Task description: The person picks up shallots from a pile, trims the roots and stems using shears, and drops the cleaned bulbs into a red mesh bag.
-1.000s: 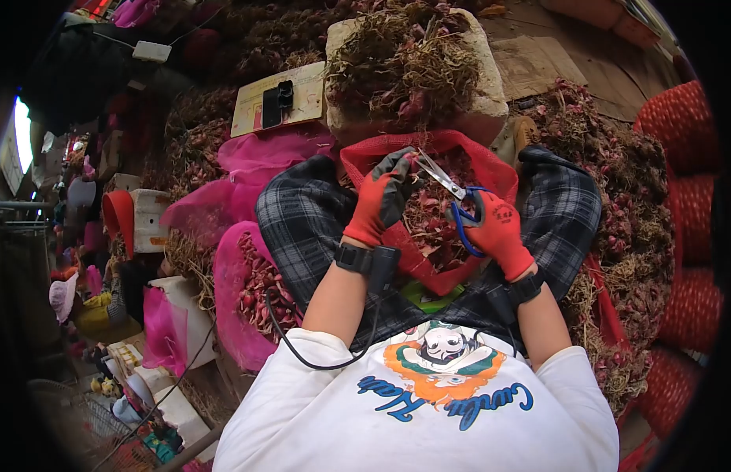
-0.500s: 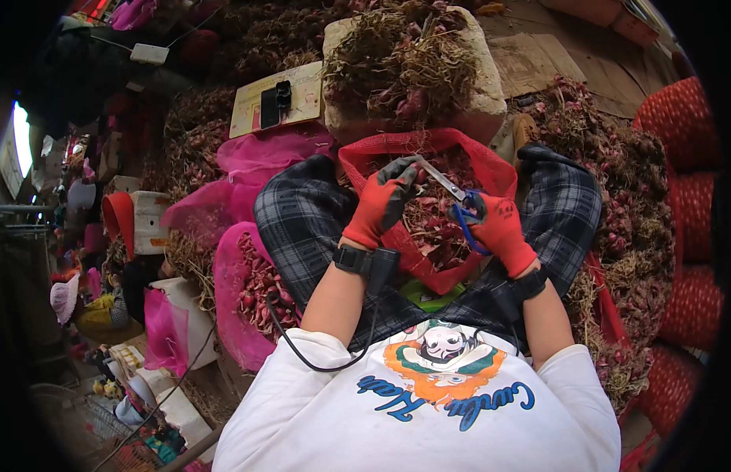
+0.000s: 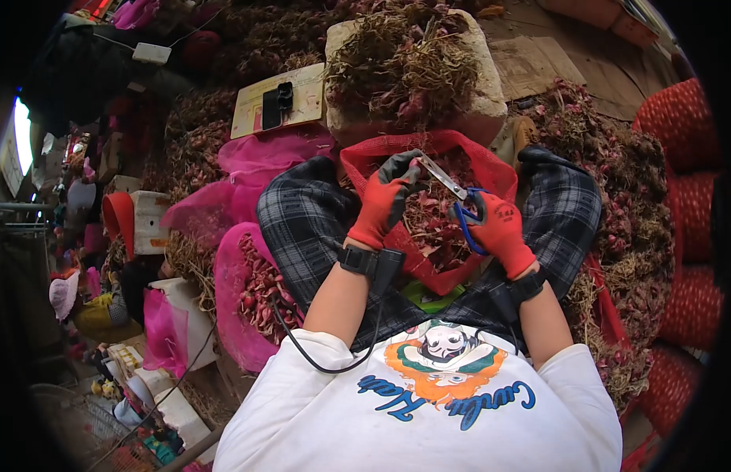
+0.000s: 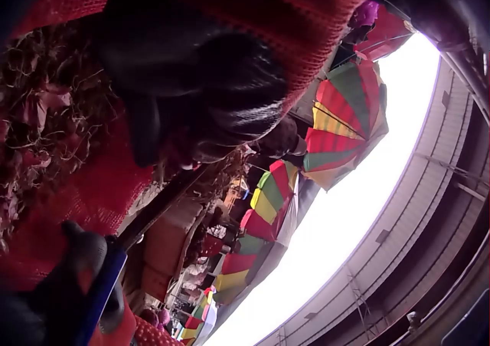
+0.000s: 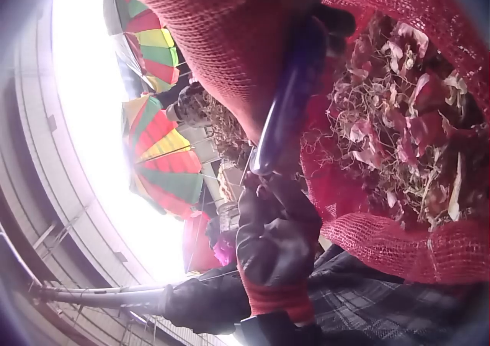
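My left hand (image 3: 385, 197), in a red glove with a dark coated palm, pinches a small red shallot (image 3: 416, 162) that is mostly hidden by the fingers. In a matching glove, my right hand (image 3: 503, 230) grips scissors (image 3: 461, 224) by their blue handles. The steel blades (image 3: 444, 178) point toward the left fingertips, their tips right at the shallot. Both hands are over a red mesh bag (image 3: 460, 140) between the knees, which holds dry skins and root trimmings (image 5: 413, 124).
A foam box (image 3: 491, 86) heaped with untrimmed shallots (image 3: 405, 63) stands ahead. Left of it, a phone (image 3: 271, 108) lies on a board (image 3: 243, 118). A pink mesh bag (image 3: 232, 330) of shallots sits by the left leg. More shallots (image 3: 633, 236) lie piled at right, beside full red sacks (image 3: 692, 212).
The scissor blades were spread wider a second ago and now stand closer together. My left fingers have shifted slightly round the shallot; the right hand stays in nearly the same place.
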Demonstrator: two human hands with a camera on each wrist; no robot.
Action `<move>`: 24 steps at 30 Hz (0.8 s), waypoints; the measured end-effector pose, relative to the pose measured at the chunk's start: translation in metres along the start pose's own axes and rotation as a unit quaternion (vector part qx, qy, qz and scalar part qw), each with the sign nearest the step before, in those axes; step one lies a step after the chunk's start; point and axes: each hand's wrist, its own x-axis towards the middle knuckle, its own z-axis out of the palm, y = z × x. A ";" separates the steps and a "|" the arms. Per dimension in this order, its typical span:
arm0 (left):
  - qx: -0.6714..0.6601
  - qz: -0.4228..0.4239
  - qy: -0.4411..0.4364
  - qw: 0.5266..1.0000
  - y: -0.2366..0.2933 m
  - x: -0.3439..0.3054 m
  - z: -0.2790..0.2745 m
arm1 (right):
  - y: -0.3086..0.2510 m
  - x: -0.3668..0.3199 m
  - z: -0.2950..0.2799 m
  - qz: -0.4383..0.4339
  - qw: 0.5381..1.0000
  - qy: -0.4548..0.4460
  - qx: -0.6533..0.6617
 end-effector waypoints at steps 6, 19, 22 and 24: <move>0.044 0.042 0.013 0.998 -0.004 0.000 -0.002 | 0.003 0.002 0.001 0.013 1.000 -0.015 0.000; -0.028 -0.057 0.057 0.996 0.001 -0.001 0.000 | 0.012 0.000 0.005 -0.020 0.999 0.008 -0.050; 0.025 -0.054 0.047 0.997 0.013 -0.009 0.006 | 0.016 0.000 0.007 -0.010 1.000 -0.016 -0.018; 0.058 -0.047 0.046 0.996 0.036 -0.018 0.007 | 0.011 -0.001 0.003 -0.001 1.000 -0.006 0.013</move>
